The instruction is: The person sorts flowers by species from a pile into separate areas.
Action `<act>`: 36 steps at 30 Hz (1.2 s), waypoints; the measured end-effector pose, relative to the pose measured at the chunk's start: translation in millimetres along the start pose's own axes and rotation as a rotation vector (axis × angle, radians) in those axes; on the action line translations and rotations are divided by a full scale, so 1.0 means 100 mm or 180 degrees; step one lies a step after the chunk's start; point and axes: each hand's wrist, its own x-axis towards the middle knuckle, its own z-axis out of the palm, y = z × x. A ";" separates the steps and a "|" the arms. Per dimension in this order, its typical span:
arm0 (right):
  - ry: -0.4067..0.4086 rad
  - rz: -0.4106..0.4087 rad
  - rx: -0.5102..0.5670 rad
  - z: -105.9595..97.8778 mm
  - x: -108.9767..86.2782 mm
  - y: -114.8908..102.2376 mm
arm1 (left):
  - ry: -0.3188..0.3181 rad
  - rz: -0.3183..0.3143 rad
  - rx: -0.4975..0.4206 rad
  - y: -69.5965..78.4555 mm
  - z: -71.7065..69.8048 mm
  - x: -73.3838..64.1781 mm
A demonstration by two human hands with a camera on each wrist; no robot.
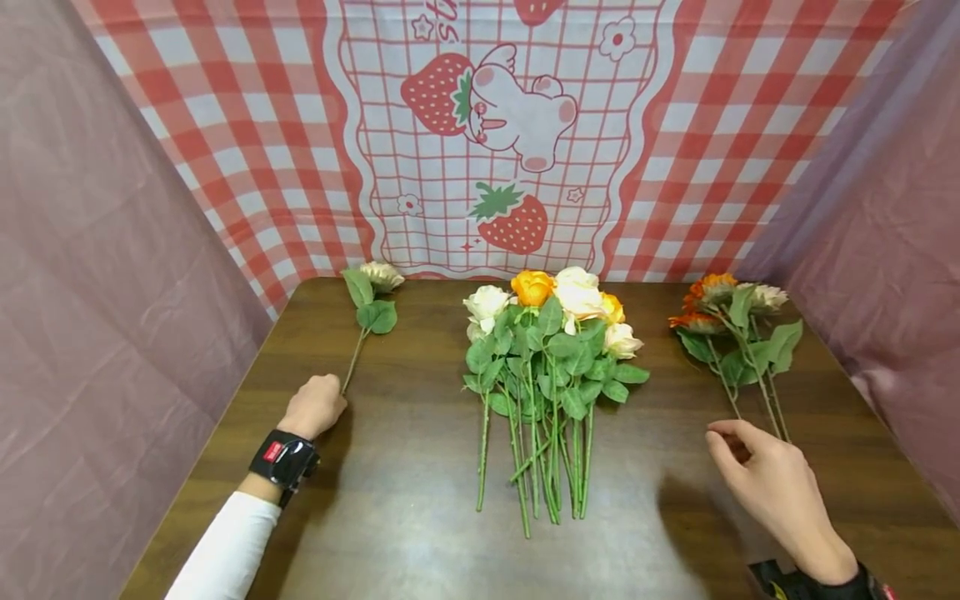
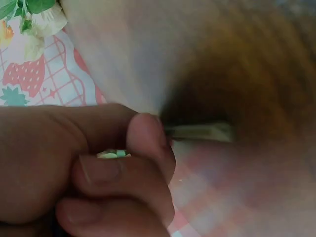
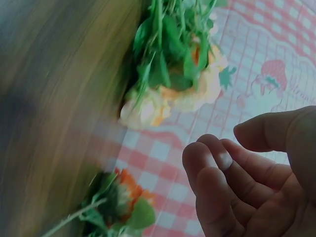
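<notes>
My left hand (image 1: 313,406) pinches the lower stem of a single pale flower (image 1: 382,277) at the table's left side. The flower's head and leaves point toward the back edge. In the left wrist view, a cut stem end (image 2: 205,132) pokes out past the curled fingers. My right hand (image 1: 780,492) hovers at the right, its fingers loosely bent with nothing between them. It is close to the stems of a small group of orange and pale flowers (image 1: 738,329). In the right wrist view, a gap separates the thumb from the fingertips (image 3: 197,155).
Between the hands lies a bunch of white and orange roses (image 1: 558,358), its stems toward the front. Everything lies on a brown wooden table (image 1: 420,500). A red checked strawberry cloth (image 1: 262,125) hangs behind, with pinkish curtains (image 1: 82,333) along the sides.
</notes>
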 end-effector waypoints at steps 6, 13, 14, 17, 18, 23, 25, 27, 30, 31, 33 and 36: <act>0.0085 -0.0299 0.0176 0.08 -0.01 -0.14 | 0.0266 0.0208 -0.0254 0.02 0.06 -0.10; 0.0049 -0.0474 0.0353 0.14 -0.04 -0.36 | 0.0750 0.0444 -0.0434 0.15 0.08 -0.37; 0.0023 -0.0500 0.0382 0.15 -0.04 -0.40 | 0.0813 0.0463 -0.0469 0.19 0.07 -0.41; -0.0071 -0.0591 0.0462 0.18 -0.04 -0.51 | 0.0985 0.0526 -0.0560 0.33 0.02 -0.52; -0.0097 -0.0638 0.0502 0.19 -0.04 -0.55 | 0.1047 0.0554 -0.0601 0.38 -0.01 -0.55; -0.0359 -0.0802 0.0772 0.27 -0.03 -0.78 | 0.1400 0.0903 -0.0802 0.72 -0.09 -0.66; -0.0495 -0.0852 0.0909 0.31 -0.04 -0.89 | 0.1510 0.1096 -0.0911 0.87 -0.10 -0.70; -0.0622 -0.0910 0.1062 0.35 -0.05 -1.00 | 0.1562 0.1321 -0.1084 1.04 -0.08 -0.74; -0.0804 -0.1005 0.1364 0.43 -0.05 -1.16 | 0.1505 0.1659 -0.1392 1.28 -0.05 -0.80; -0.0854 -0.1048 0.1472 0.46 -0.05 -1.20 | 0.1458 0.1773 -0.1512 1.36 -0.03 -0.82; -0.0936 -0.1111 0.1679 0.52 -0.05 -1.29 | 0.1350 0.1976 -0.1703 1.50 0.01 -0.86; -0.0958 -0.1187 0.1917 0.61 -0.07 -1.40 | 0.1212 0.2229 -0.1892 1.68 0.08 -0.91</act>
